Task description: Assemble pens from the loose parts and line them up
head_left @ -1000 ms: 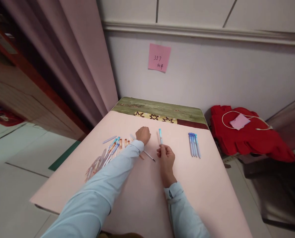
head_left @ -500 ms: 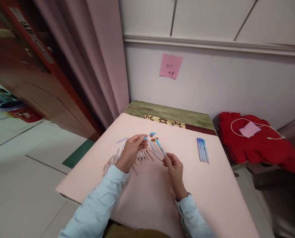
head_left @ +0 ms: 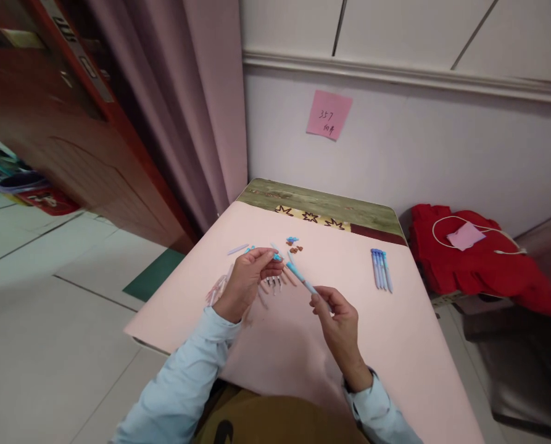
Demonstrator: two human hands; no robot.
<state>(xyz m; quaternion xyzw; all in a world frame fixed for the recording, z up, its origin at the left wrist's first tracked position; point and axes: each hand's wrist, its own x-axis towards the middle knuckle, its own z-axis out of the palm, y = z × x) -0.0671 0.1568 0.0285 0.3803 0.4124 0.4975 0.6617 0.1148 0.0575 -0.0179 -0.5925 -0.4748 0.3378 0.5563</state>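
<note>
My left hand (head_left: 247,277) pinches a small blue pen part (head_left: 277,256) between thumb and fingers. In my right hand (head_left: 339,317) is a pen barrel (head_left: 303,279), light blue at its upper end and paler below. That upper end points toward the small blue part, close to it; whether they touch I cannot tell. Under and around my left hand lie several loose pen pieces (head_left: 290,275), partly hidden by it. Beyond my hands are small brown pieces (head_left: 295,249) and a few small blue pieces (head_left: 292,239).
Several blue-and-lilac pens (head_left: 381,270) lie side by side at the right of the pink-covered table (head_left: 395,351). A lone lilac pen piece (head_left: 237,250) rests at the left. Red cloth (head_left: 455,259) with a white cord is beyond the right edge. A wooden door (head_left: 103,172) stands left.
The pen barrel in my right hand has tilted further over, and that hand has shifted slightly right. My left hand keeps its pinch on the blue part. The camera view has shifted a little.
</note>
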